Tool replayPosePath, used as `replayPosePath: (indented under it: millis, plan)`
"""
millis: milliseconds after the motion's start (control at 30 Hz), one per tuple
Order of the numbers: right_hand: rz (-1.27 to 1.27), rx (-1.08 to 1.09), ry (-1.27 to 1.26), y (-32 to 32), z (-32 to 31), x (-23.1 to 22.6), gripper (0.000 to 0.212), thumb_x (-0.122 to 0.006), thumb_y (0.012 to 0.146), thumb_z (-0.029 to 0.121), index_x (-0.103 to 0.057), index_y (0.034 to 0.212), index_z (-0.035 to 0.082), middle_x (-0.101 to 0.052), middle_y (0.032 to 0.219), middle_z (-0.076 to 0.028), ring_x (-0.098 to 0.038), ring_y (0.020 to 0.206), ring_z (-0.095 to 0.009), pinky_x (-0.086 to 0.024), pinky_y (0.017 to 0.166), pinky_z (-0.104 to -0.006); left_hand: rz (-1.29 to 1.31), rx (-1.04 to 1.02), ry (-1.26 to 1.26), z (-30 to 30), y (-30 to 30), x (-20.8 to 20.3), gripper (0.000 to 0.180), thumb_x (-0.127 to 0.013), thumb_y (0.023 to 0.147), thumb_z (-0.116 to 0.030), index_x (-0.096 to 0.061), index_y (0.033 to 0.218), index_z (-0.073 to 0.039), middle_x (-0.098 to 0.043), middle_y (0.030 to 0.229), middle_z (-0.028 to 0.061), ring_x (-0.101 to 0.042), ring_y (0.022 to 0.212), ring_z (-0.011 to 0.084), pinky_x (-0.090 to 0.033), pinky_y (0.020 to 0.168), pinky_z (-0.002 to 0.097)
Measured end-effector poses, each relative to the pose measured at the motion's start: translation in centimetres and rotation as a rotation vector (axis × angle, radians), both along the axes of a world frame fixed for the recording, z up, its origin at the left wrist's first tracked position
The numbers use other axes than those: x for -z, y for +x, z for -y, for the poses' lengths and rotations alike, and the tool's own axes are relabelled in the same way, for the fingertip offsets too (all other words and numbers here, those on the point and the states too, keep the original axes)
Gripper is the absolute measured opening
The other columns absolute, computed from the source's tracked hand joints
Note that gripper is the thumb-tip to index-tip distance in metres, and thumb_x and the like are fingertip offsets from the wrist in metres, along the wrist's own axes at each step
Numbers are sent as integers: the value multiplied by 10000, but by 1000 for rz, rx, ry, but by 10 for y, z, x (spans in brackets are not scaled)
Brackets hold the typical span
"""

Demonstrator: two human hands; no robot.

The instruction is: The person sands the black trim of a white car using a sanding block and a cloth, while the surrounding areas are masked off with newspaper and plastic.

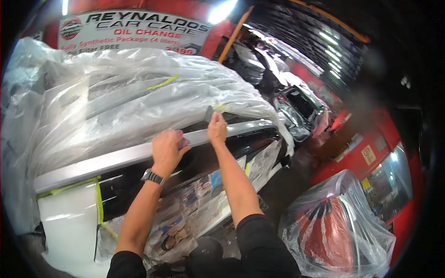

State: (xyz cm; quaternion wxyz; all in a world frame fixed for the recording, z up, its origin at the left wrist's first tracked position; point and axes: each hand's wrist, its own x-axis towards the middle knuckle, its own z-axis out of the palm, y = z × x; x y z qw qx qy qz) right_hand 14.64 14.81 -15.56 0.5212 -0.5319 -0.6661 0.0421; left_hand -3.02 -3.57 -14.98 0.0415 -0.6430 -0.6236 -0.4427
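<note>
My left hand (165, 150) is closed around a crumpled pink cloth-like piece (182, 140) and rests at the long silver strip (95, 164) along the car's upper edge. A watch sits on that wrist. Farther right and slightly higher, my right hand (217, 128) pinches a thin grey flat piece (209, 114), perhaps sandpaper or a scraper blade; I cannot tell which. That piece stands up above the strip, close to the plastic sheeting (116, 92) draped over the car. Below both hands runs a glossy black panel (125, 187).
Newspaper masking (185, 208) and yellow-green tape (99, 201) cover the car's side beside a white panel (69, 215). A plastic-wrapped red part (329, 231) stands at lower right. Behind it is a red structure with a window (389, 185). Other vehicles (296, 109) stand at the back.
</note>
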Motion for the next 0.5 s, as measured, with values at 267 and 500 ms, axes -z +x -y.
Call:
replayPosePath:
  millis: [267, 500]
  plan:
    - [13, 15, 111, 45, 4, 13, 504, -424, 1082, 389, -658, 1128, -55, -686, 1079, -296, -653, 980, -462, -485, 865, -506, 106, 149, 314, 2, 17, 18, 448, -876, 729, -292, -612, 1019, -76, -636, 938, 148, -638, 904, 368, -506, 778, 467]
    - [-92, -43, 106, 41, -20, 14, 533, -434, 1072, 434, -637, 1309, 2, -667, 1264, -268, -632, 1167, -435, -483, 968, -453, 513, 167, 433, -5, -8, -1, 246, -751, 805, -35, -648, 1028, -42, -699, 882, 146, -713, 775, 255, -559, 692, 387]
